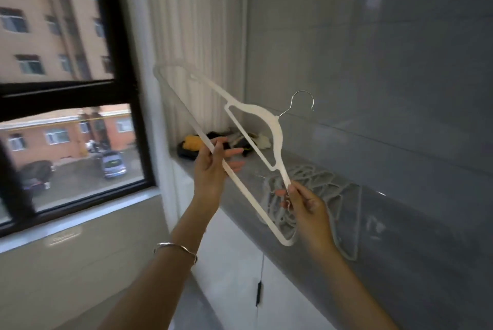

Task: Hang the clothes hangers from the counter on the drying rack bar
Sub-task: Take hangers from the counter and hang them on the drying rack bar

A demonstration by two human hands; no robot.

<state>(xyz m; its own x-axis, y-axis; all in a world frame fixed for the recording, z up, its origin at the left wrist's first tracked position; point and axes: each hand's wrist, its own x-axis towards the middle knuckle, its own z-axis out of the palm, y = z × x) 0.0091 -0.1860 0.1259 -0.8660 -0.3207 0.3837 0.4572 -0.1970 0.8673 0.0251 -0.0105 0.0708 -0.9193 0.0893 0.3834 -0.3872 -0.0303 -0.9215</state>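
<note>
I hold one white hanger (256,112) with a metal hook up in the air in front of the grey wall, tilted with its hook pointing up and right. My left hand (213,166) pinches its long bottom bar near the middle. My right hand (304,202) pinches the shoulder arm near its lower end. Below them, a pile of several white hangers (320,188) lies flat on the grey counter (400,249). No drying rack bar is visible in this view.
A heap of small clothes (197,144), yellow, black and white, sits at the counter's far end by a white curtain (192,22). A black-framed window (114,62) fills the left. White cabinet fronts (234,263) with a dangling black cord (259,292) are under the counter.
</note>
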